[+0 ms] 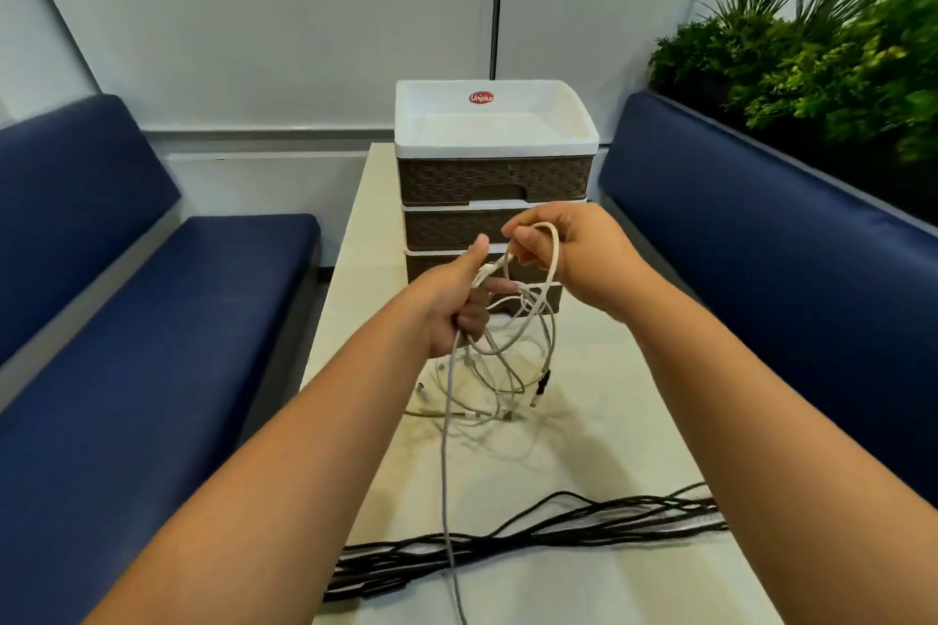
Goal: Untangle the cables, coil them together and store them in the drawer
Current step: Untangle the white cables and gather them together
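Both hands are raised over the middle of the table (634,371), in front of the drawer unit (495,188). The left hand (459,299) is clenched round a bunch of white cables (507,355), thumb up, with the loops hanging below it toward the table. One long strand runs straight down and near, crossing the black cables (533,530). The right hand (563,249) pinches one loop just right of and slightly above the left hand, so the strand between the two hands is short and runs roughly left to right. The white tangle lies directly under both hands, nearer the left. Likely the right hand must draw its loop rightward and up to free it. The black bundle lies flat, its length left to right, nearest the viewer and untouched.
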A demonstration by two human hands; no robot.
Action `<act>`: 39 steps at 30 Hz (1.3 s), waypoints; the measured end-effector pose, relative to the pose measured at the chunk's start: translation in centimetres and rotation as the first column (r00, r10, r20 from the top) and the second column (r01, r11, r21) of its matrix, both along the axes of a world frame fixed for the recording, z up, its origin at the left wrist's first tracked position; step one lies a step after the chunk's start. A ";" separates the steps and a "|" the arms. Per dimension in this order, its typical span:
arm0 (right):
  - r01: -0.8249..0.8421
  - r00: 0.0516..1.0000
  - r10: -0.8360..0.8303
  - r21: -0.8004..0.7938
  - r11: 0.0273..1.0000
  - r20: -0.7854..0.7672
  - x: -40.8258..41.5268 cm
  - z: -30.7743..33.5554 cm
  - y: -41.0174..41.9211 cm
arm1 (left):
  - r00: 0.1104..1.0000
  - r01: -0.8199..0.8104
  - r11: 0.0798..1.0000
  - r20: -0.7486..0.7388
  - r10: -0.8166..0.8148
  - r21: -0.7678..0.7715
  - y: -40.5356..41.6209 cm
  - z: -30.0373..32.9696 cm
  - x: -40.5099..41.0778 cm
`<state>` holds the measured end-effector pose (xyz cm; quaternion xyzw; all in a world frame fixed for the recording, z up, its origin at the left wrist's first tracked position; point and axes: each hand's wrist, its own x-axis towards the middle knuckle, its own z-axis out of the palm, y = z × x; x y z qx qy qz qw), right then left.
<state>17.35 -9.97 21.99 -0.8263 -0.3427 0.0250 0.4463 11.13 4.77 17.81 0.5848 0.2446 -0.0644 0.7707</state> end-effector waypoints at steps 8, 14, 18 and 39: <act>-0.021 0.988 0.036 0.096 0.995 -0.150 -0.1 -2.6 -1.1 | 0.998 0.063 0.996 0.001 -0.063 0.058 0.1 1.1 1.9; 0.075 0.992 -0.094 -0.216 0.973 -0.079 1.6 -9.2 0.4 | 0.971 0.133 0.990 0.194 -0.139 0.042 0.6 3.7 0.3; 0.120 0.984 -0.151 -0.278 0.953 -0.095 2.7 -12.6 0.5 | 0.898 0.198 0.979 0.411 -0.158 -0.056 1.5 7.4 -1.0; 0.066 0.992 -0.056 0.094 0.993 -0.114 2.3 2.6 -2.5 | 0.947 -0.163 0.986 0.285 0.145 0.040 2.3 2.9 -3.0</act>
